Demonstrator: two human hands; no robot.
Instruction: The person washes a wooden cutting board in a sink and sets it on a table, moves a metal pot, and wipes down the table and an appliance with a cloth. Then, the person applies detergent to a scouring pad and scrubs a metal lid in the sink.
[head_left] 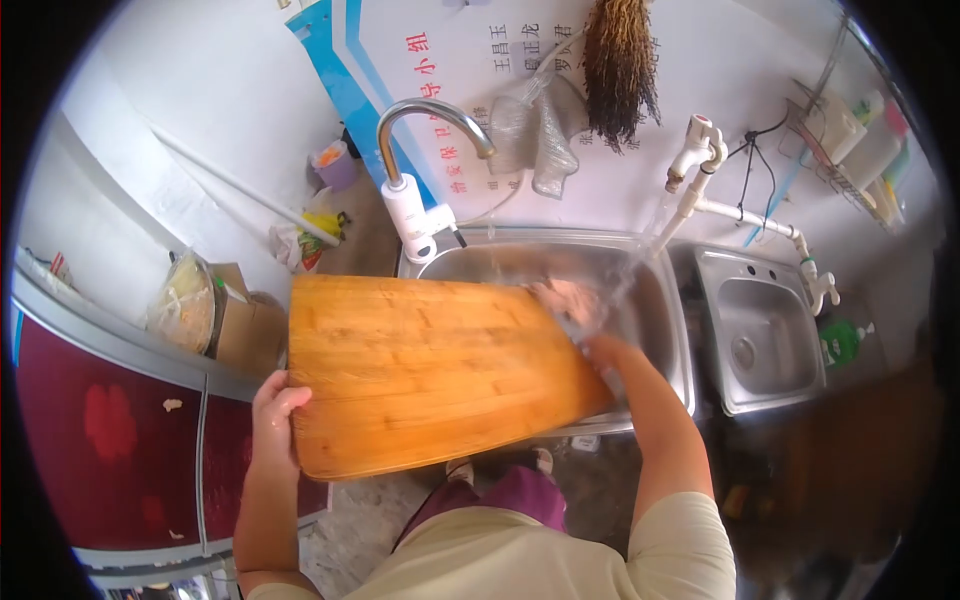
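A large wooden board (430,370) lies tilted across the left part of a steel sink (681,340). My left hand (275,410) grips the board's left edge, with the thumb on top and the other fingers partly hidden. My right hand (605,352) is at the board's right end, blurred by motion, its fingers mostly hidden. Just beyond it a pinkish cloth-like item (568,298) lies at the board's far right corner. Water runs from a white wall tap (697,150) into the sink beside that item.
A curved chrome faucet (430,105) with a white body stands behind the sink. To the right is a smaller steel sink (765,335), with a green bottle (842,342) beyond it. A brush broom (620,75) hangs on the wall. A cardboard box (245,335) sits at the left.
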